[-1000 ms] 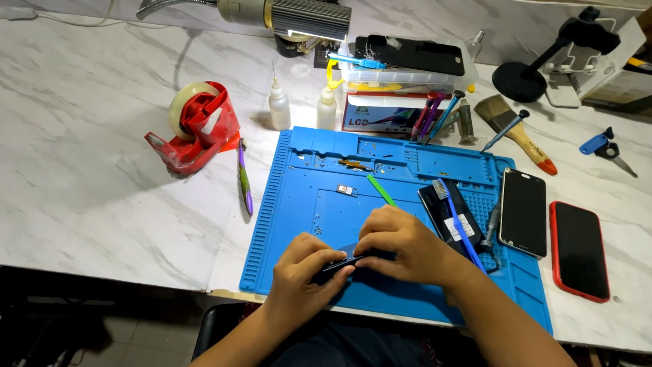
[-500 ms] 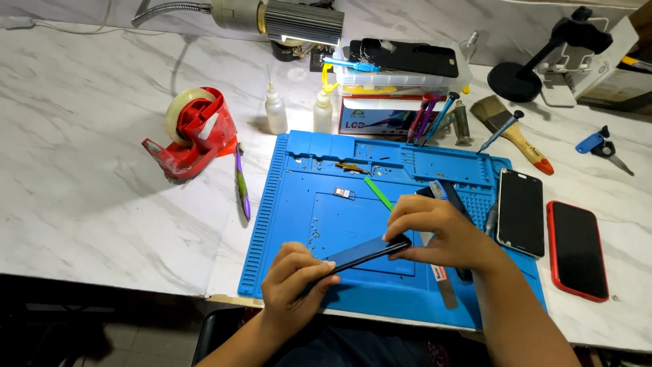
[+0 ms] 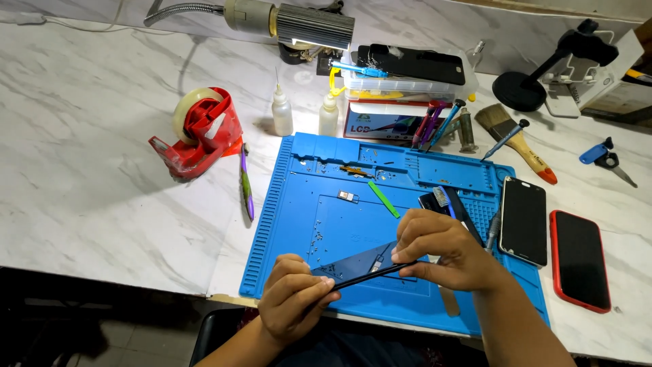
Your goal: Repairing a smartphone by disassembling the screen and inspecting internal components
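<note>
We are holding a dark phone [image 3: 363, 268] between both hands, tilted up on edge just above the near part of the blue mat [image 3: 292, 204]. Our left hand [image 3: 293, 306] is clamping its near-left end between thumb and fingers, and our right hand [image 3: 445, 251] is pinching its far-right edge, fingers closed on it.

As for progress, we are judging from the mat: tiny screws [image 3: 316, 234] and a small metal part [image 3: 347, 196] are lying loose on it, a green pry tool [image 3: 384, 198] is resting beyond the phone, and a toothbrush [image 3: 443, 198] is lying by our right hand. So the opening work appears well under way, yet whether the phone is coming apart or going back together we cannot tell; no gap is showing along its edge.

Right of the mat, two other phones [image 3: 523, 221] are lying face up. Left of the mat a red tape dispenser [image 3: 200, 132] is sitting, with a purple tool [image 3: 246, 180] beside it.
</note>
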